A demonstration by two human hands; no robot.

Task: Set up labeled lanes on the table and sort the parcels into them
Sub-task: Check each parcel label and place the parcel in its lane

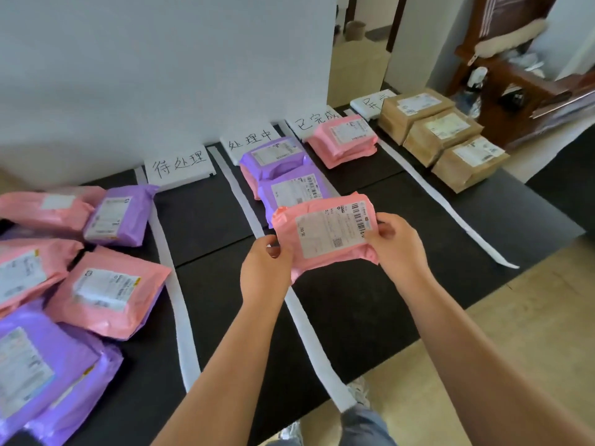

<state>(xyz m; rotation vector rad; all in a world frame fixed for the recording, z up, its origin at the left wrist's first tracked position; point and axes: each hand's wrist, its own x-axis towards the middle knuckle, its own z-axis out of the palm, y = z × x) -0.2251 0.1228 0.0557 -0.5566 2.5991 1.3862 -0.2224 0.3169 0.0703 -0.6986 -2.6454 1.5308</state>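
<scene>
Both hands hold a pink parcel (325,235) above the black table (370,304), label up. My left hand (265,268) grips its left edge and my right hand (396,246) pinches its right edge. White strips (244,204) split the table into lanes, each headed by a handwritten sign (178,165). Two purple parcels (283,175) lie in the second lane, just beyond the held one. A pink parcel (343,140) lies in the third lane. Three brown parcels (444,136) fill the fourth lane. The first lane is bare.
A heap of pink and purple parcels (64,272) covers the table's left end. A white wall (161,59) backs the table. A wooden chair (515,75) with clutter stands at the far right. Tan floor (515,317) runs along the near edge.
</scene>
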